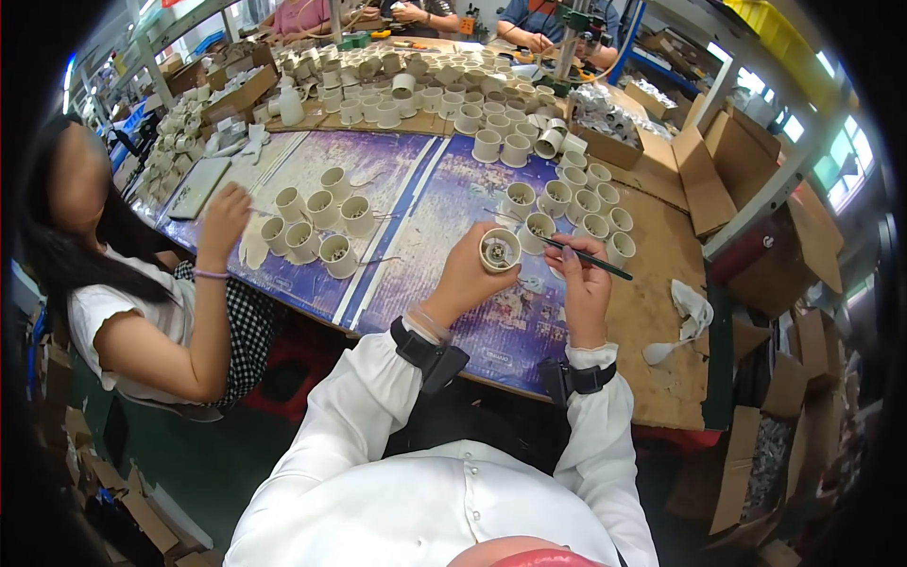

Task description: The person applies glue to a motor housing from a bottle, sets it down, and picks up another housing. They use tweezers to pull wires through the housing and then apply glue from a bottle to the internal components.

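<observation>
My left hand (461,283) is wrapped round a cream-white cup-shaped housing (499,249), its open top facing me. Small metal parts show inside it, too small to name. To its right, my right hand (587,298) grips dark, slim tweezers (601,265), whose pointed end slants up and left toward the cups. Just beyond both hands stands a white cup (537,232) with small pieces in it, in a cluster of similar cups. Another filled cup (519,199) sits behind the one I hold.
To my left, a co-worker's raised hand (225,215) is near several filled cups with wires (335,257). Many more cups crowd the table's far side. A cardboard box of silvery parts (605,142) stands back right; a white glove (693,309) lies on the brown board.
</observation>
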Demonstrator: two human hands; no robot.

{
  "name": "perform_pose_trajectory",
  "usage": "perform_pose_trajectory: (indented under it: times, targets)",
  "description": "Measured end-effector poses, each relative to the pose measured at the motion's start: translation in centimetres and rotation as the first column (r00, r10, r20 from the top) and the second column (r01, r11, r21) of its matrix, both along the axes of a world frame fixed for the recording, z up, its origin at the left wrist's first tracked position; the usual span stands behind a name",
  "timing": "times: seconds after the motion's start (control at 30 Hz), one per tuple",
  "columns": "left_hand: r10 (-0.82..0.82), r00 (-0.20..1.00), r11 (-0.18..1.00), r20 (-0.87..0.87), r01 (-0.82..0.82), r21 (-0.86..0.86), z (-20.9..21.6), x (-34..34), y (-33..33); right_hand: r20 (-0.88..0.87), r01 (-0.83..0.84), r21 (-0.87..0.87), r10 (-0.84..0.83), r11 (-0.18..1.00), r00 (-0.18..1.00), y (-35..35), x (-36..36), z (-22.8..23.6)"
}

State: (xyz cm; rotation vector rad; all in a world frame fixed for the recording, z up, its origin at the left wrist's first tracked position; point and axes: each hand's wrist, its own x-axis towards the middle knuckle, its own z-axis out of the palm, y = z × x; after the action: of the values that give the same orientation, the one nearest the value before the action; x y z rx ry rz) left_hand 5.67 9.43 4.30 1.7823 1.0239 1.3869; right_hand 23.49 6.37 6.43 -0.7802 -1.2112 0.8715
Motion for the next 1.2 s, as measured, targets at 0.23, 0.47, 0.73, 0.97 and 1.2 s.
perform_pose_trajectory:
  times: [0.23,0.47,0.73,0.97,1.2]
  targets:
    - [0.007,0.995,0.989,-0.102,0.008,0.149,-2.3,0.8,0.6,0.337,0.019,0.033,-0.029,0.999,0.941,-0.3,0.5,0.3]
    - [0.056,0.978,0.986,-0.202,-0.023,0.164,-0.5,0.2,0.9,0.171,0.044,0.181,-0.075,0.983,0.982,0.4,0.9,1.3]
    - [0.043,0.98,0.991,-0.196,-0.017,0.135,-1.1,-0.1,0.6,0.555,-0.019,0.26,-0.133,0.965,0.821,0.1,0.5,-0.1]
    - [0.018,0.983,1.0,-0.18,-0.017,0.003,-0.3,0.3,0.5,0.622,0.045,0.25,-0.196,0.967,0.758,0.2,-0.1,0.1]
    - [0.008,0.984,0.999,-0.179,-0.014,-0.037,-0.2,0.3,0.4,0.614,0.052,0.228,-0.185,0.972,0.768,0.2,-0.2,-0.7]
